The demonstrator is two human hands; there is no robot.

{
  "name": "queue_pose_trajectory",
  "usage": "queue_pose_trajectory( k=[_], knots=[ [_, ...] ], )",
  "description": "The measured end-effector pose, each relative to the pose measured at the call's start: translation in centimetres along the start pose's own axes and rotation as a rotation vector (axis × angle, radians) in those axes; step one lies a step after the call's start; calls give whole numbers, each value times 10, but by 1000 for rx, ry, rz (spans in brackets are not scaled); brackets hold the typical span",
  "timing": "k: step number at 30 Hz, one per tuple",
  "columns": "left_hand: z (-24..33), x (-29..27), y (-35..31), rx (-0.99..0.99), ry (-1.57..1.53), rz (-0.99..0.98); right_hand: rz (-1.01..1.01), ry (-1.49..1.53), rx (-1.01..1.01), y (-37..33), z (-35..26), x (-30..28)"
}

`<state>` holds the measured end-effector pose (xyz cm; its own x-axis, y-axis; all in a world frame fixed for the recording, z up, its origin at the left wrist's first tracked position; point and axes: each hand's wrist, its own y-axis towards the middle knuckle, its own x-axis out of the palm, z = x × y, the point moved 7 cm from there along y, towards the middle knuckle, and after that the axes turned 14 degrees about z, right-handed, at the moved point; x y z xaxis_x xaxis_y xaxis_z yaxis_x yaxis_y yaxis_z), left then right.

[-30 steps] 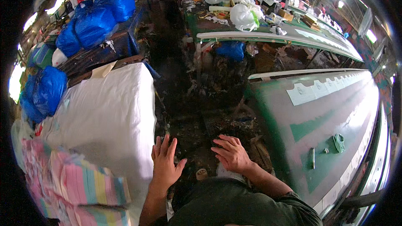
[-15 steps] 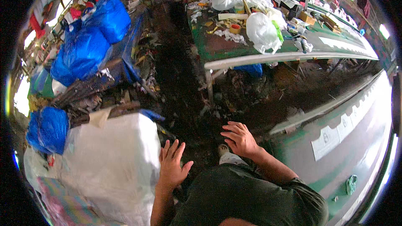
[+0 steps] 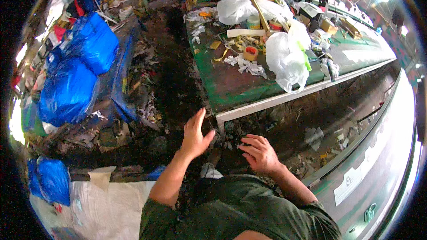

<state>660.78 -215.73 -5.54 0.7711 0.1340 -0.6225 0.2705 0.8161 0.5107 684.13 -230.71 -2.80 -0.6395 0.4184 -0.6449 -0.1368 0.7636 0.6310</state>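
Both of my hands are in the air over a dark, littered walkway. My left hand [image 3: 195, 135] has its fingers stretched and its thumb spread away, holding nothing. It is nearest to the front left corner of a green table [image 3: 213, 100]. My right hand [image 3: 259, 153] hangs a little lower, fingers loosely bent and apart, with nothing seen in it. On the green table lie white plastic bags [image 3: 284, 62], a roll of tape [image 3: 250, 53], crumpled paper scraps [image 3: 245, 65] and a long wooden stick [image 3: 259, 11].
Full blue plastic bags [image 3: 69, 93] stand at the left, with a large white sack [image 3: 106, 206] at the lower left. A second table [image 3: 320, 195] along the right bears paper strips [image 3: 356, 180] and a green string bundle [image 3: 370, 213]. Litter covers the ground beneath the far table.
I have moved forward: the green table is nearer and the white sack has slid down out of the way. My left hand has risen and moved rightward. My right hand stays much the same.
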Motion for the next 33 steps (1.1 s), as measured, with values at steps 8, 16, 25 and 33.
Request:
queue_pose_trajectory(
  k=[8, 16, 25, 33],
  knots=[
    [-180, 163, 254, -175, -129, 176, 173, -302, 503, -44, 70, 12],
    [-284, 281, 395, -255, 169, 111, 3, -425, 729, -18, 39, 37],
    [-294, 302, 465, -251, 518, 32, 74, -645, 905, -68, -1, 19],
    [-246, 274, 433, -867, -1335, -449, 204, -641, 932, -103, -37, 18]
  ],
)
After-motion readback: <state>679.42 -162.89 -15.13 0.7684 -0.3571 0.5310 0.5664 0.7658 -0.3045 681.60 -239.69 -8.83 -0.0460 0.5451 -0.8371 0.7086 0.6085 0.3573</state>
